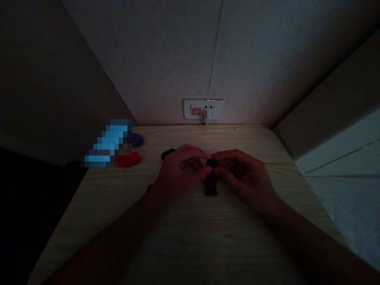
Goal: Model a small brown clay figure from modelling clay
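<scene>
A small dark clay-like figure lies on the light wooden tabletop, its rounded top end between my fingertips. My left hand is curled, its thumb and fingers pinched at the top of the figure. From the other side my right hand meets it, fingers pressed together on the same rounded top. The light is dim and the figure's details are hard to make out.
A red lump and a purple lump lie at the left by a blurred blue patch. Another dark piece sits behind my left hand. A wall socket with a plug is on the back wall.
</scene>
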`<state>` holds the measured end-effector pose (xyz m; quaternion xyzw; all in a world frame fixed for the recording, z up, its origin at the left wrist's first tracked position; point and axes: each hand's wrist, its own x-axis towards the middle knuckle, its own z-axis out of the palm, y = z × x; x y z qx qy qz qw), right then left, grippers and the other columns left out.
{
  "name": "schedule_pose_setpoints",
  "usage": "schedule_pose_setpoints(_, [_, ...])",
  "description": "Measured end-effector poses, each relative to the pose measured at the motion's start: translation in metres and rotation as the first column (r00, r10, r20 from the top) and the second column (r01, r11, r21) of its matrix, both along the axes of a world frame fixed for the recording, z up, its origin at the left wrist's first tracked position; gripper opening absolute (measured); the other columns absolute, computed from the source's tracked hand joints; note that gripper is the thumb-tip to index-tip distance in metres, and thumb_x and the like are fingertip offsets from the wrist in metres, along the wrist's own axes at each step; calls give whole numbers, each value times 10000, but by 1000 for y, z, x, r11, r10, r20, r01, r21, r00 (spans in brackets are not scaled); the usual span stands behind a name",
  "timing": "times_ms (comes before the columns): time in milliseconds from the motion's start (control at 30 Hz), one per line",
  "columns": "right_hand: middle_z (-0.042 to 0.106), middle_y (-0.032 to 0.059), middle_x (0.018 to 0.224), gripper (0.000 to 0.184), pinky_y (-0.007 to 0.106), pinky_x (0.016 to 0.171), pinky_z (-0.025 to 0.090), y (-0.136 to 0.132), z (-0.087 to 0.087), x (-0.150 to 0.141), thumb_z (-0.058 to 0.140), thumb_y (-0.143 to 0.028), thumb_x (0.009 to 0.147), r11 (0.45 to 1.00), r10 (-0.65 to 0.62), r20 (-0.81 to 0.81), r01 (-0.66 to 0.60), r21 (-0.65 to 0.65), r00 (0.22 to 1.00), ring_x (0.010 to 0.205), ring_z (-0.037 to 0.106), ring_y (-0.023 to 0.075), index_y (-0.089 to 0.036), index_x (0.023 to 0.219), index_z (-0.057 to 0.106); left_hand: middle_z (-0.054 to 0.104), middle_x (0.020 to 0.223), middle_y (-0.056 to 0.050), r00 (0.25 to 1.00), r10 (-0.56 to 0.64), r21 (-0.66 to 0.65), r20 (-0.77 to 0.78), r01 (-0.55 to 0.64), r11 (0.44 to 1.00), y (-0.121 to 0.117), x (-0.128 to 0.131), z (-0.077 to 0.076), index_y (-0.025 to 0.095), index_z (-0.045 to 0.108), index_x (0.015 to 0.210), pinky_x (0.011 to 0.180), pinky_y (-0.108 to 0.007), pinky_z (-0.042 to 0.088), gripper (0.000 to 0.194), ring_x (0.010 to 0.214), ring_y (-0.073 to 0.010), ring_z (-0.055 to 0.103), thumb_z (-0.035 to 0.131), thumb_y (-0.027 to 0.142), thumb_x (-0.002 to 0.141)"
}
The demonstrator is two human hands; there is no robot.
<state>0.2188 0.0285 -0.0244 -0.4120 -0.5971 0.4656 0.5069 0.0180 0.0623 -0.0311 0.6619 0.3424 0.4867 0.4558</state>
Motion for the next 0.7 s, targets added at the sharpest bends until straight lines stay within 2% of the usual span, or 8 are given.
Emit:
schedule_pose_setpoints(200, [824,40,1014,238,293,816,680,0,2,0,811,-184,864,998,-4,4,4,-58,1000,890,815,183,-237,1086,746,733,897,-30,999,26,66,-25,-25,997,2,1,0,211,840,933,685,-229,606,149,789,-129,713,807,127,814])
schedule_pose_setpoints(333, [813,13,868,207,264,701,657,1,4,0,813,-214,860,996,3,19,-1,-88,1000,776,799,168,-238,1047,730,754,884,-15,997,64,42,-43,-62,997,2,2,-1,221,833,909,689,-231,595,105,788,-133,721,804,153,835])
schedule_pose_setpoints(400, [808,16,869,209,267,674,644,1,4,0,820,-234,845,993,21,33,-17,-118,999,752,786,167,-233,1028,720,765,866,-7,995,82,29,-55,-80,996,3,2,-1,220,827,878,700,-235,588,73,786,-135,721,799,162,844])
schedule_pose_setpoints(500, [804,46,934,220,316,754,641,4,1,1,812,-259,829,990,40,92,-28,-135,995,823,773,187,-214,1023,718,774,838,-4,990,102,16,-95,-101,995,4,1,1,215,822,850,696,-244,577,63,761,-137,713,787,163,853])
schedule_pose_setpoints(700, [799,86,992,217,409,834,611,11,-6,8,767,-326,858,997,-30,329,53,-62,944,911,756,241,-191,1023,729,768,797,-6,974,119,66,-190,-109,992,3,0,3,207,804,806,710,-279,552,67,750,-157,705,785,202,871])
